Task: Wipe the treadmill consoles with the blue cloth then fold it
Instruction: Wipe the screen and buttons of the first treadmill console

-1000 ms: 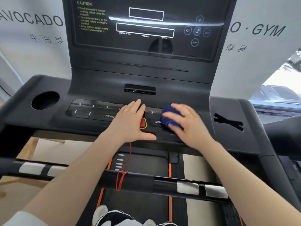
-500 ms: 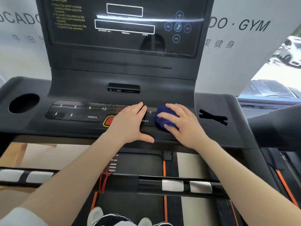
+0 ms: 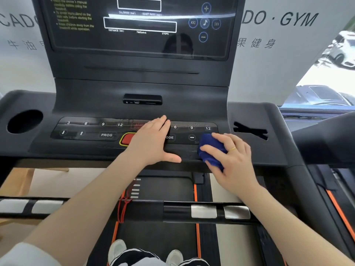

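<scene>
The right hand [image 3: 233, 160] grips the bunched blue cloth [image 3: 212, 150] near the console's [image 3: 134, 148] right front edge; the left hand [image 3: 151, 144] lies flat, fingers straight.

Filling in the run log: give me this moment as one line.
phase: wiping | right hand: presses cloth on keypad, right end | left hand: flat on keypad | fold: not yet

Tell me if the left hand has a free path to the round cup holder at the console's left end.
Probably yes. The left hand lies flat and empty on the button panel, and only bare console surface shows between it and the cup holder. The right hand, holding the blue cloth, is on the other side.
</scene>
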`<control>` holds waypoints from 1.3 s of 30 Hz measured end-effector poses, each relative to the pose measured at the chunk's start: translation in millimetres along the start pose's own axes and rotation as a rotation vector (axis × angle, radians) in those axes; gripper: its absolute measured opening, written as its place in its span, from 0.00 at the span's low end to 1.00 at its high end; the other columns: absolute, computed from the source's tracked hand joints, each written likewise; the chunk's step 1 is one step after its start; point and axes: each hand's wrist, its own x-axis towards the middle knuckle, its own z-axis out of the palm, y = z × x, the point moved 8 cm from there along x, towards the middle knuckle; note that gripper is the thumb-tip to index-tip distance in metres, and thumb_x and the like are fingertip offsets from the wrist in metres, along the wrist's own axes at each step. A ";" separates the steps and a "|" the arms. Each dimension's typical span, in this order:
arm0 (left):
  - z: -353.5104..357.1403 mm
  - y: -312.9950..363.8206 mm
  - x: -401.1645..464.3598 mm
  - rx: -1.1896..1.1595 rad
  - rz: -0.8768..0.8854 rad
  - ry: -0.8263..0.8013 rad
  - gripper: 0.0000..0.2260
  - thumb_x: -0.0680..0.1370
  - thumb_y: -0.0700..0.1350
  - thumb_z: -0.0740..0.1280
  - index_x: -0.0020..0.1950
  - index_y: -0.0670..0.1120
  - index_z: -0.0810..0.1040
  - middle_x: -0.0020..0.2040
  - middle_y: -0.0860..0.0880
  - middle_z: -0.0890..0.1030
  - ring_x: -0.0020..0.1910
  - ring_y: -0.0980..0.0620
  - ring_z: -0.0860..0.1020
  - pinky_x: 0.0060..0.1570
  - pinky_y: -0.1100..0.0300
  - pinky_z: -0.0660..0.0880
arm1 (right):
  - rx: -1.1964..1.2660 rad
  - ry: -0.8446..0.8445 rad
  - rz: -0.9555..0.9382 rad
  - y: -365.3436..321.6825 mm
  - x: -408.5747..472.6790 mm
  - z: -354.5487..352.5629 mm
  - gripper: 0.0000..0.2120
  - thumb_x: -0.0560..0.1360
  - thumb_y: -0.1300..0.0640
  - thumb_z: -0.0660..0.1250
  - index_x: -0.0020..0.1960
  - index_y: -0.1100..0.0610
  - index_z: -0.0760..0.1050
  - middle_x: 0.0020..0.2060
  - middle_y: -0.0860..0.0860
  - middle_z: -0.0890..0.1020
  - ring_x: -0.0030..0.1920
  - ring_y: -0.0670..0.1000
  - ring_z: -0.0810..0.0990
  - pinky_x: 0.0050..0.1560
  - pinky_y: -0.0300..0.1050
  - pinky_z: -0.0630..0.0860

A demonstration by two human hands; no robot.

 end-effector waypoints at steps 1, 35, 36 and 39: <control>-0.4 1.1 0.4 0.007 0.000 -0.005 0.52 0.65 0.71 0.63 0.77 0.43 0.46 0.78 0.46 0.47 0.76 0.48 0.49 0.73 0.55 0.48 | -0.038 -0.013 -0.042 2.5 -0.7 -0.6 0.14 0.73 0.48 0.61 0.56 0.47 0.78 0.60 0.54 0.77 0.58 0.59 0.72 0.56 0.53 0.64; -3.0 -92.6 -39.2 0.080 0.115 0.057 0.51 0.66 0.68 0.67 0.76 0.42 0.47 0.77 0.42 0.52 0.76 0.45 0.48 0.74 0.53 0.48 | -0.101 0.066 -0.008 -146.5 30.5 70.3 0.21 0.67 0.49 0.71 0.54 0.53 0.66 0.58 0.54 0.66 0.56 0.59 0.68 0.54 0.53 0.66; -3.1 -93.0 -39.4 0.071 0.121 0.057 0.51 0.66 0.67 0.67 0.76 0.42 0.47 0.76 0.42 0.52 0.76 0.45 0.49 0.74 0.53 0.48 | -0.105 0.054 -0.031 -154.0 33.6 73.7 0.20 0.67 0.49 0.70 0.54 0.53 0.66 0.59 0.53 0.66 0.56 0.59 0.68 0.55 0.53 0.66; -3.1 -94.1 -40.1 0.068 0.121 0.057 0.51 0.66 0.68 0.67 0.76 0.43 0.47 0.77 0.42 0.52 0.76 0.45 0.49 0.73 0.53 0.48 | -0.093 0.014 -0.092 -145.3 27.9 69.1 0.17 0.69 0.54 0.65 0.56 0.53 0.67 0.62 0.53 0.67 0.60 0.60 0.68 0.61 0.55 0.65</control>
